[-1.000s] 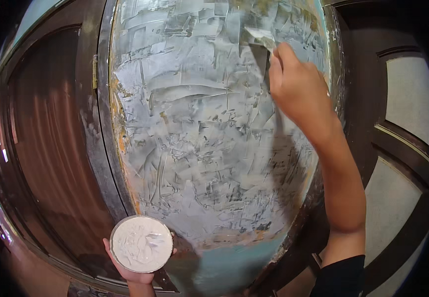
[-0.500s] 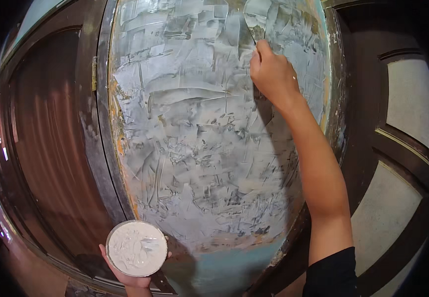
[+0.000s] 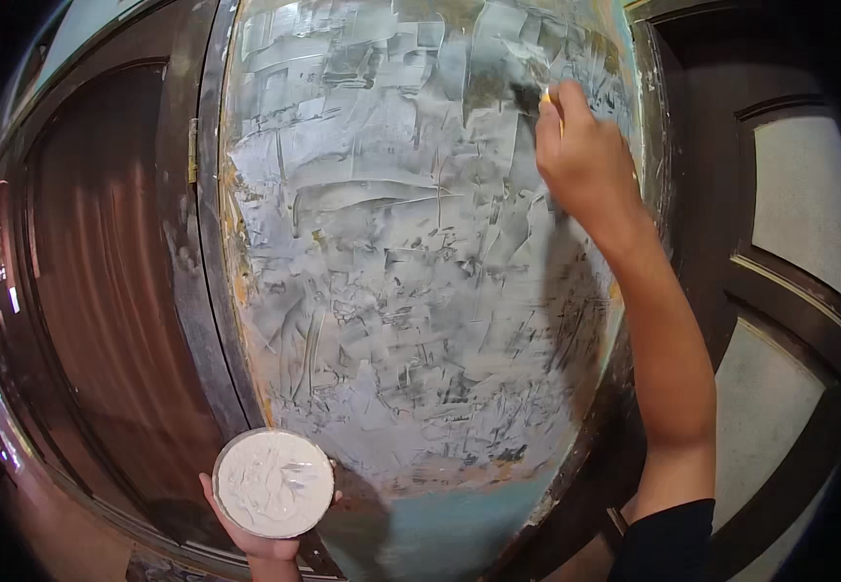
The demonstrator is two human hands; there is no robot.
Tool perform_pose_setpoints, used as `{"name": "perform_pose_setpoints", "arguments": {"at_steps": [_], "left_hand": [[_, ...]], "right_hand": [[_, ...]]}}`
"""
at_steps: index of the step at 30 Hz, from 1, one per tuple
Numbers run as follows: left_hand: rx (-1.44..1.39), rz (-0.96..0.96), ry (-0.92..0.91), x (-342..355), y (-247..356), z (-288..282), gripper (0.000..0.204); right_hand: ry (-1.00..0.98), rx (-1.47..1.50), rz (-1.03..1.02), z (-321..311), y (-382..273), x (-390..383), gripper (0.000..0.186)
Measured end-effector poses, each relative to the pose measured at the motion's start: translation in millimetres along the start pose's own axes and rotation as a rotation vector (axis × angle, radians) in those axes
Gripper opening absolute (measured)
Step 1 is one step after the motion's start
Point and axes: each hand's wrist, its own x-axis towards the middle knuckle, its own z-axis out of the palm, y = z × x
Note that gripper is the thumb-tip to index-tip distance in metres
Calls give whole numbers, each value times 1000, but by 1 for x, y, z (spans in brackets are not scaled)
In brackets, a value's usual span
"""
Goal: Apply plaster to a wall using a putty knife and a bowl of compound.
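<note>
My right hand [image 3: 593, 160] is closed around the yellow handle of a putty knife [image 3: 546, 98], high on the right side of the wall. The knife's blade is smeared by motion and hard to tell from the wall behind it. Rough grey-white filler in overlapping strokes and ridges covers most of the wall panel [image 3: 391, 272]. At the lower left, my left hand [image 3: 251, 543] supports a round bowl [image 3: 221, 504] from below, fingers wrapped up its sides. White putty [image 3: 275, 483] fills the bowl, its surface marked by scrapes.
A dark wooden door [image 3: 100, 291] with a brass hinge [image 3: 192, 150] stands to the left of the panel. On the right is another dark wooden frame with pale inset panels [image 3: 799, 184]. Bare turquoise paint [image 3: 440, 533] shows along the wall's bottom.
My right hand with the putty knife has moved right and slightly down across the wall. The bowl in my left hand sits almost where it was, marginally further right.
</note>
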Motion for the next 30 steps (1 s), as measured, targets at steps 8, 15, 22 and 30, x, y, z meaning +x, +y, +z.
{"name": "perform_pose_setpoints", "arguments": {"at_steps": [8,15,22,30], "left_hand": [[155,1,-47,-3,-6,0,86],[-17,-53,22,-11,-8,21,95],[206,-11,-51,-6,-11,5,93],[171,-26,-98,-12,-11,11,90]], "right_hand": [[-78,-202,-38,42,3,57,27],[-394,-291,-189,46,-60,-100,38],[-173,-228,-191,16,-46,-76,27],[-187,-251,-89,35,-31,35,23]]}}
